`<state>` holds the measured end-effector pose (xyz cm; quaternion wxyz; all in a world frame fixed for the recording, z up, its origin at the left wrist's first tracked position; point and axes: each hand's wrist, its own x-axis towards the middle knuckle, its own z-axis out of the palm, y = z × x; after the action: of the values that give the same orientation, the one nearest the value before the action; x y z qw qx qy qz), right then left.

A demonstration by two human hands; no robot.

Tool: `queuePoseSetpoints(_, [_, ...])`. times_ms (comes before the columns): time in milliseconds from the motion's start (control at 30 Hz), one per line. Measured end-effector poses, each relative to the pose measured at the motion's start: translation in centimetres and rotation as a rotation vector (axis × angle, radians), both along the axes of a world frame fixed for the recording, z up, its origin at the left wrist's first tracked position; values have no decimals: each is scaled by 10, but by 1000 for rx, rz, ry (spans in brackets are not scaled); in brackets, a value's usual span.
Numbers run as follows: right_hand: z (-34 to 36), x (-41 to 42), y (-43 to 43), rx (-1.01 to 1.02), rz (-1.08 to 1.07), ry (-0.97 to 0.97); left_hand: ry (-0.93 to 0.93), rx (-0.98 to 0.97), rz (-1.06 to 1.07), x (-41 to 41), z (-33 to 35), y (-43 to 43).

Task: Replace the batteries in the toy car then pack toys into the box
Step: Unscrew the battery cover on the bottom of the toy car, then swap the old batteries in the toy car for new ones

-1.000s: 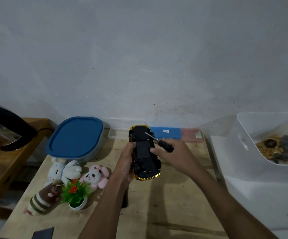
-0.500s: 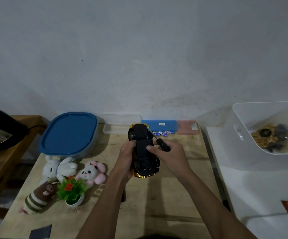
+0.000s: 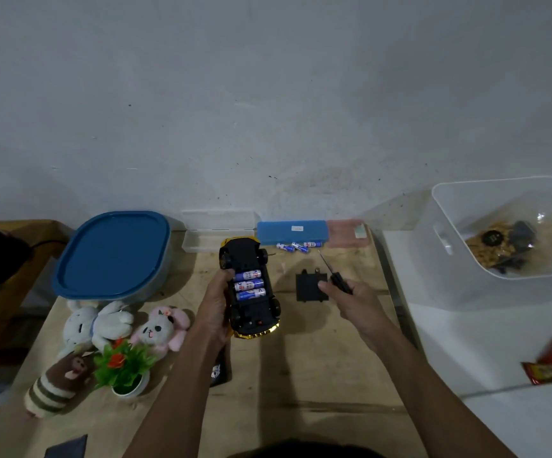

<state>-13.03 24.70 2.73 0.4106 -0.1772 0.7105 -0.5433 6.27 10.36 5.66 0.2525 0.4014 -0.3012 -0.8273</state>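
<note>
- Head view, centre of the frame: the toy car (image 3: 245, 254) is held belly-up with one end toward the wall. The left hand (image 3: 213, 305) curls round its left flank, thumb at the rim of the open bay. That grip seems meant to keep the bay level and facing the person.
- Inside the bay, three batteries (image 3: 250, 285) lie side by side (blue-and-white labels showing). With the bay uncovered, I judge the swap to be the step in hand.
- Just right of the car, the battery cover (image 3: 309, 289) lies flat on the wooden table (image 3: 301, 375), apart from the car and out of the way. The right hand (image 3: 355, 300) is beside it, fingers wrapped round the black handle of the screwdriver (image 3: 338, 280), whose shaft angles up toward the wall, clear of the car. Whether the thumb touches the cover is hard to tell in this dim light.
- Upper centre: loose batteries (image 3: 296, 247) lie against the front of a blue case (image 3: 291, 230), near enough to reach.
- Left of the frame: the blue-lidded box (image 3: 112, 256) stands with its lid on. The plush toys (image 3: 97, 323) and a toy plant (image 3: 126, 363) are gathered just in front of it, probably waiting to be packed.
</note>
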Motion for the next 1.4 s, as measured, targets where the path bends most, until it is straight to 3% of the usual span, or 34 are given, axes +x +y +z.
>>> queuePoseSetpoints(267, [-86, -9, 18, 302, -168, 138, 6, 24, -28, -1, -10, -6])
queuePoseSetpoints(633, [-102, -5, 20, 540, -131, 431, -38, -6, -56, -3, -15, -1])
queuePoseSetpoints(967, [-104, -7, 25, 497, -295, 497, -30, -16, -47, -4, -13, 0])
queuePoseSetpoints(1100, [-105, -12, 23, 514, -250, 619, -26, -15, -54, -7, -12, 2])
queuePoseSetpoints(1400, [-106, -15, 27, 471, -207, 626, -1, -14, -78, -12, -7, 7])
